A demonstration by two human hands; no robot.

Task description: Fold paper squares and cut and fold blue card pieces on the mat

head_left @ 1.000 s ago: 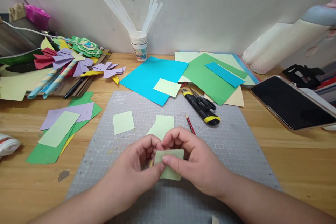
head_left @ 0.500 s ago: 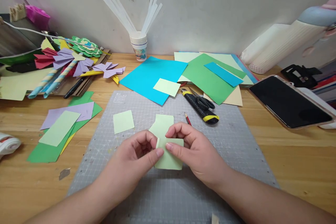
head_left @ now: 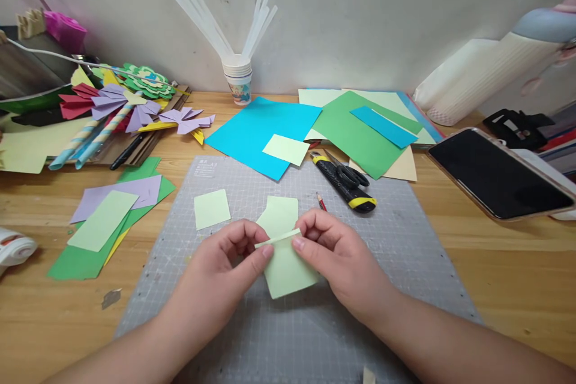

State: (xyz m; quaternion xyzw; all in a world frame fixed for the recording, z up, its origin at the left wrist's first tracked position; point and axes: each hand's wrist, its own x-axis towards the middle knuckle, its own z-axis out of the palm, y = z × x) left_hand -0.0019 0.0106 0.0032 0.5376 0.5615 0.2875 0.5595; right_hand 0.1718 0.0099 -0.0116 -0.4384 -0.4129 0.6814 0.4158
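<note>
Between my hands is a pale green paper piece point(head_left: 290, 270) with a narrow strip folded over along its top edge. My left hand point(head_left: 240, 261) pinches the left end of that fold between thumb and fingers. At the fold's right end, my right hand point(head_left: 333, 252) grips the paper the same way. Just behind, more pale green paper point(head_left: 281, 213) lies on the grey cutting mat point(head_left: 166, 276), partly hidden by the held piece. A separate pale green square point(head_left: 212, 209) rests to the left on the mat.
A black-and-yellow cutter point(head_left: 339, 183), scissors point(head_left: 348, 174) and a short pencil point(head_left: 321, 201) lie behind my right hand. Blue paper point(head_left: 252, 129) and green paper point(head_left: 355, 132) are at the back. A phone point(head_left: 501, 174) is at the right, a cup with white strips point(head_left: 239, 87) by the wall.
The held paper has turned, so its folded strip now runs along the top instead of the left side. My right hand has shifted slightly right and pinches the strip's other end.
</note>
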